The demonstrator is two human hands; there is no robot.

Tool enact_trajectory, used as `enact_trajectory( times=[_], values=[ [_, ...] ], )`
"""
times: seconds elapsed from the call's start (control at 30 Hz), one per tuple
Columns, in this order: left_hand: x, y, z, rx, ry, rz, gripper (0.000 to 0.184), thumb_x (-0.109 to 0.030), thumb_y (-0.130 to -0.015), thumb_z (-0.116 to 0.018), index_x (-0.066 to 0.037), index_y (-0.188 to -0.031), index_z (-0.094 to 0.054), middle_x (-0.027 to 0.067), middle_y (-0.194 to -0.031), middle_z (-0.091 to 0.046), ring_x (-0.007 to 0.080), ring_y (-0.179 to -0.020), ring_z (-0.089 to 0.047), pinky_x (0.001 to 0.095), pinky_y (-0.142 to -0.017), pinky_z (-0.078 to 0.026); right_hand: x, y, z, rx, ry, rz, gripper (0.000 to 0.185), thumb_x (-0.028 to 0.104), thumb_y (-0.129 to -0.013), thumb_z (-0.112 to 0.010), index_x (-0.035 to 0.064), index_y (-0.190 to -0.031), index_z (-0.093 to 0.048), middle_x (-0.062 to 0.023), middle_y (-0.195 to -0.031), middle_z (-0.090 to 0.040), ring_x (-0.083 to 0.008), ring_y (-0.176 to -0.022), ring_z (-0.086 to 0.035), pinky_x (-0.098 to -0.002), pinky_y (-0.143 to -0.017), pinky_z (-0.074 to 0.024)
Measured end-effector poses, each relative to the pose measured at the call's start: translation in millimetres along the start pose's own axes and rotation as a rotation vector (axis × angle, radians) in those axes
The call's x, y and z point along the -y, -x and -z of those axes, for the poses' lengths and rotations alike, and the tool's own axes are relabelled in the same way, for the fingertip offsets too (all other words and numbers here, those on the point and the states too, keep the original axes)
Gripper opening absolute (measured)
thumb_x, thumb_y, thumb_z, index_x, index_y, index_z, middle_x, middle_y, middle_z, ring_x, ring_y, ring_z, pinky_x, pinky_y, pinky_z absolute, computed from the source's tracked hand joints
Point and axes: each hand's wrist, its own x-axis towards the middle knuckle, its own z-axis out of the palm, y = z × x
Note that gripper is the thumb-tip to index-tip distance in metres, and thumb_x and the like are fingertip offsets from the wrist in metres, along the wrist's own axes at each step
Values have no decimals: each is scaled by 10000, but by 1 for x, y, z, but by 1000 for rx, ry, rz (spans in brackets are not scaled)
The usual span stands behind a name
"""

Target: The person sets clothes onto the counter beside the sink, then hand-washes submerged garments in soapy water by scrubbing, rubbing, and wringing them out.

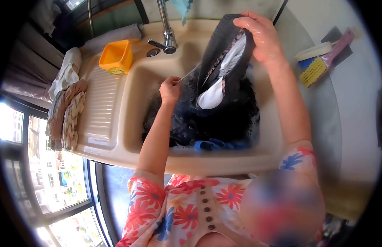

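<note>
A wet dark garment (215, 53) with a white inner lining and a patterned trim hangs over the basin of the beige sink (131, 99). My right hand (258, 35) is raised at the upper right, its fingers closed on the garment's top edge. Lower and to the left, my left hand (171, 89) is closed on a thin, stretched edge of the same garment. Below, dark cloth lies in dark, foamy water, with a blue cloth (221, 144) near the basin's front side.
A chrome faucet (168, 39) stands behind the basin. On the ribbed drainboard (99, 107) sits a yellow container (117, 57), with folded cloths (66, 111) along its left edge. Brushes (322, 66) hang or lie at the right; a window is at the left.
</note>
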Motion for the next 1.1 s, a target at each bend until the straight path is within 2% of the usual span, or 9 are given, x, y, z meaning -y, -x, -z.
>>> enact_trajectory(
  times=[0.13, 0.27, 0.37, 0.47, 0.57, 0.7, 0.8, 0.93, 1.1],
  values=[
    [0, 5, 0, -78, -625, -493, 453, -227, -660, -672, -78, -1077, -574, 175, -891, -634, 312, -837, -609, 378, -784, -477, -7, 1, -1, 60, -22, -34, 110, 100, -734, -645, 11, -791, -615, -16, -722, -585, -86, -660, -537, -228, -614, -426],
    [-15, 27, -32, 336, -515, -239, 571, -360, -642, -678, -91, -1128, -544, 199, -1004, -601, 329, -958, -571, 404, -824, -458, 3, 6, -22, 99, 19, 0, 131, 109, -735, -651, 8, -809, -610, -17, -729, -584, -87, -665, -539, -223, -603, -423],
    [11, 19, -49, 102, -487, -124, 582, -389, -632, -686, -75, -1106, -564, 207, -971, -613, 334, -943, -578, 402, -811, -459, 19, 4, -24, 100, 130, 86, 222, 157, -750, -643, -7, -893, -597, -30, -773, -590, -112, -719, -552, -236, -623, -424],
    [21, 10, -37, 39, -422, -28, 388, -239, -718, -613, -35, -1048, -595, 194, -918, -632, 332, -909, -597, 393, -801, -458, 25, -11, -13, 59, -69, 52, 132, 71, -782, -605, -15, -878, -580, -70, -748, -604, -144, -635, -576, -250, -579, -470],
    [39, -18, -20, -9, 104, 55, 250, -61, -761, -463, -2, -954, -611, 171, -826, -636, 289, -734, -630, 381, -597, -510, 32, -17, -6, -21, 183, 80, 121, 62, -763, -611, -6, -861, -589, -61, -726, -588, -138, -612, -560, -254, -576, -467],
    [-54, -24, 71, 52, 547, 42, 212, -14, -778, -428, 26, -939, -561, 121, -744, -590, 216, -538, -580, 327, -396, -492, -2, -38, 55, 18, 865, 223, 334, 208, -677, -658, -33, -901, -602, -84, -781, -618, -178, -708, -579, -289, -655, -452],
    [-104, -37, 129, -23, 316, -160, 351, -27, -743, -540, 14, -1092, -532, 73, -740, -595, 143, -529, -557, 238, -389, -444, -29, -45, 101, -22, 1167, 106, 468, 278, -586, -660, -31, -933, -607, -167, -809, -631, -293, -750, -610, -345, -710, -471],
    [-173, -14, 161, -14, -39, -378, 329, 9, -720, -543, -53, -1034, -621, 26, -750, -618, 65, -532, -514, 187, -398, -383, -62, -70, 149, -277, 1083, 138, 468, 261, -625, -640, 5, -1015, -599, -195, -871, -631, -328, -833, -609, -363, -746, -473],
    [-145, -3, 149, 124, -452, -408, 369, -2, -638, -546, -89, -978, -658, 56, -623, -581, 92, -498, -515, 254, -468, -440, -83, -46, 118, -446, 1211, 259, 443, 289, -689, -595, 11, -1034, -584, -221, -900, -620, -362, -858, -598, -409, -765, -475]
  ],
)
